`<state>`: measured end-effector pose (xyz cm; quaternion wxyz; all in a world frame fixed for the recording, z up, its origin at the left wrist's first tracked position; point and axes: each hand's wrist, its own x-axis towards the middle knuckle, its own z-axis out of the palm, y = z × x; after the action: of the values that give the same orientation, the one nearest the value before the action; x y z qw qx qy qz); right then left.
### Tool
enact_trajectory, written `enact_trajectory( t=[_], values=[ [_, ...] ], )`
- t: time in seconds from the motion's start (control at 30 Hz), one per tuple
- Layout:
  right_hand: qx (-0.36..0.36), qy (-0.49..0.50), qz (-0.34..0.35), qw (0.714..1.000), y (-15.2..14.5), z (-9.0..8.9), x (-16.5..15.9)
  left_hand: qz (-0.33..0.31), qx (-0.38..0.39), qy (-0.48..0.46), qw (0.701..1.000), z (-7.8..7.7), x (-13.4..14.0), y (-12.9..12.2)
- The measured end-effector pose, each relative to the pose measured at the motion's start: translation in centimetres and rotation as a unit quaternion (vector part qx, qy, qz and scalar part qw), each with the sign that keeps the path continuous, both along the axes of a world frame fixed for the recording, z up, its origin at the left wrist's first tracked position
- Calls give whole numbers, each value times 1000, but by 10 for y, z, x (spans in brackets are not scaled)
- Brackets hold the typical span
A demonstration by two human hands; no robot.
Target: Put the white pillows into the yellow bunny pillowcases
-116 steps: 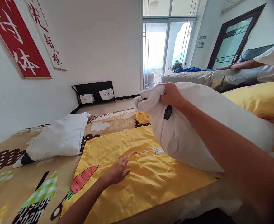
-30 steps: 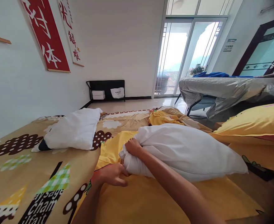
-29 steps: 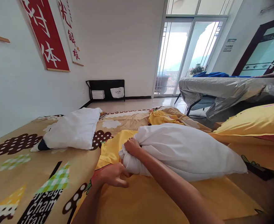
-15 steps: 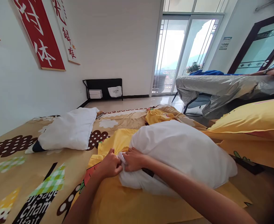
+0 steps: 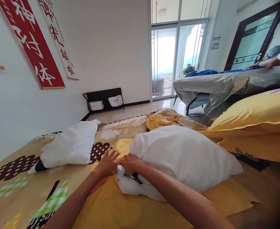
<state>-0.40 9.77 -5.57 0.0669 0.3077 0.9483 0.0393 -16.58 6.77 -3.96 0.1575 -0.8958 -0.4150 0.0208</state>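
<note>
A plump white pillow (image 5: 183, 156) lies on a yellow pillowcase (image 5: 125, 206) spread over the bed. My right hand (image 5: 131, 163) is closed on the pillow's near-left corner, its fingers curled into the white cloth. Just left of it, my left hand (image 5: 108, 163) has its fingers raised and apart, with the thumb side close to the gripped corner and a fold of yellow cloth. Whether the left thumb touches that fold I cannot tell. Under the right wrist a dark patch on the pillow partly shows.
Another white pillow (image 5: 69, 144) lies to the left on the patterned bedsheet (image 5: 8, 203). A yellow pillow (image 5: 254, 109) rests at the right, and crumpled yellow cloth (image 5: 161, 121) at the far edge. Beyond stands a plastic-covered table (image 5: 202, 84), with another person's hand (image 5: 266, 63) on it.
My left hand's fingers have loosened from the pillow corner and spread upward. My right hand keeps its hold, slightly farther left in view. The view has tilted and turned right.
</note>
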Motion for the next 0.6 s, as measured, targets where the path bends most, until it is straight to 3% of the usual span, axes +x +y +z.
enact_trajectory(
  t=[0.2, 0.4, 0.5, 0.6],
  values=[
    [72, 61, -87, 992, -12, -2, -5, 75, -11, -20, 997, 4, 18, -11],
    [139, 154, -64, 976, -67, -5, 21, 118, -107, -112, 981, -9, 12, -16],
    [77, 193, -57, 977, -105, -23, 44, 132, -119, -90, 980, -11, 13, -19],
    [28, 142, -16, 989, -127, -43, 59, 155, -105, -53, 981, -11, 19, -21]
  ],
)
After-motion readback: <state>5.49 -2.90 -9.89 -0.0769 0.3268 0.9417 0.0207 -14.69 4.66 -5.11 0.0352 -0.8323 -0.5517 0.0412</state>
